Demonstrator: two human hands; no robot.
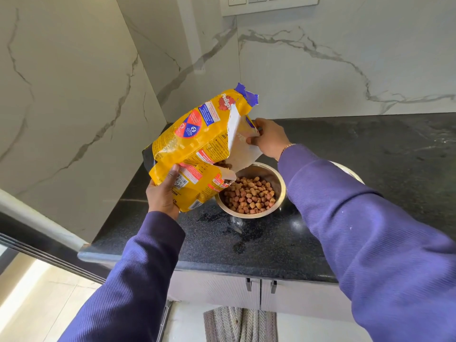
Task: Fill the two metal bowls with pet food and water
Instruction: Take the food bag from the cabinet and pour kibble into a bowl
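Purple sleeves reach out from the bottom of the view toward a black counter (259, 245). One sleeve belongs to the left hand (164, 193), which grips the bottom of a yellow food bag (195, 146) with its thumb curled over the front. On the other side, the right hand (267, 138) pinches the torn white flap at the bag's open top.

Both hands hold the bag tipped on its side, up off the counter, with its ripped mouth just above the near bowl (276, 178). This metal bowl sits on the counter, and a good layer of brown kibble (250, 195) already covers its bottom. A few bits show at the mouth of the bag, so I think more food can drop in. It looks to me like the food part is almost done.

Behind the right sleeve peeks the shiny rim of a second bowl (351, 172). Most of it is hidden, so I cannot tell if it has water in it. If it is dry, the water part is still left to do. Some wet-looking spots lie on the counter in front of the near bowl.
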